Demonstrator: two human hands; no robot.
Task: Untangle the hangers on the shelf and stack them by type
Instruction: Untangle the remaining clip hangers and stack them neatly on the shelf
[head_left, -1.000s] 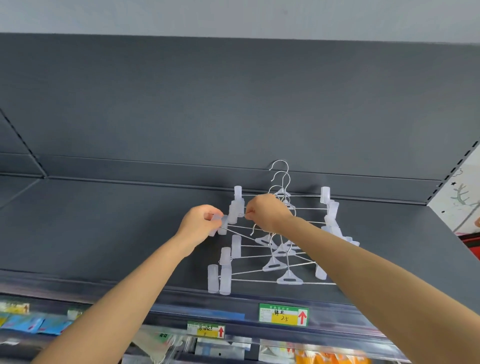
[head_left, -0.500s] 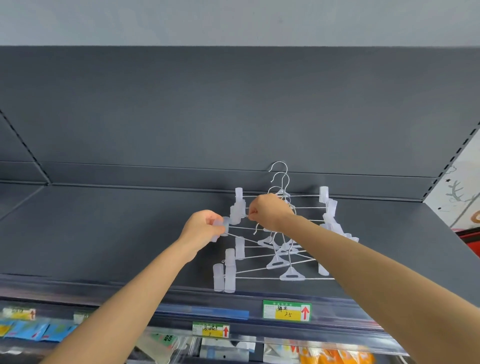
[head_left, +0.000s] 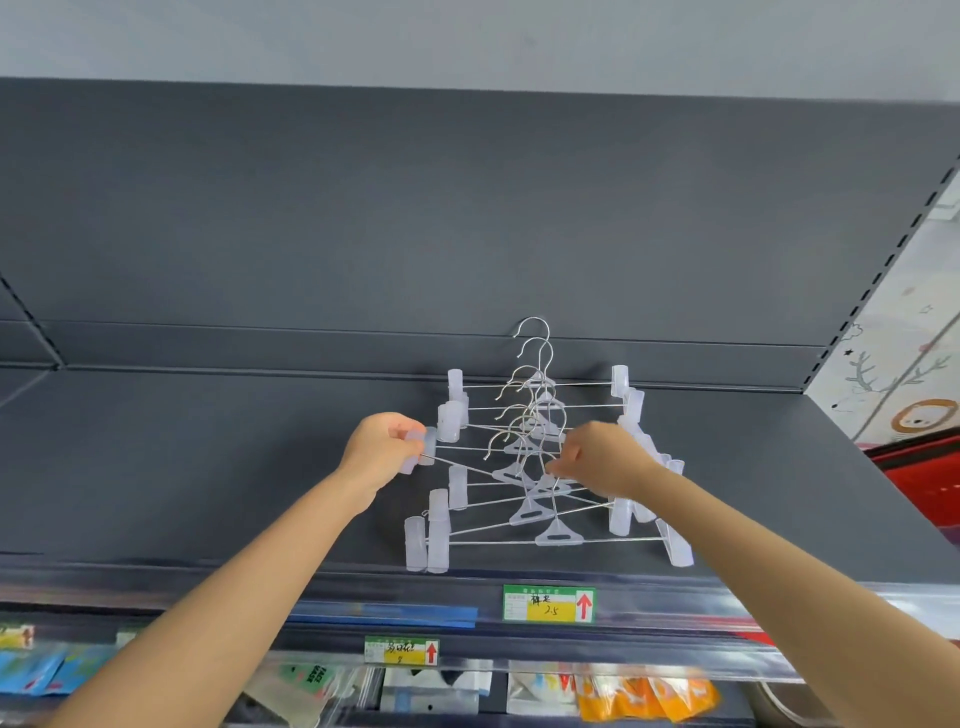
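A tangle of several clear-plastic clip hangers (head_left: 540, 467) with wire bars and metal hooks lies on the dark grey shelf (head_left: 208, 467). My left hand (head_left: 382, 454) grips the left end clip of one hanger at the pile's left side. My right hand (head_left: 605, 457) pinches the wires near the middle of the pile, right of the hooks. The right-side clips are partly hidden behind my right hand and forearm.
The shelf's back panel (head_left: 467, 234) rises just behind the hooks. Price labels (head_left: 548, 603) sit on the clear front rail. Packaged goods (head_left: 644, 696) hang on the level below. A patterned wall (head_left: 904, 384) stands to the right.
My right hand moved from the pile's upper left clips to the wires at its middle right. My left hand stayed on its end clip and pulled it slightly left.
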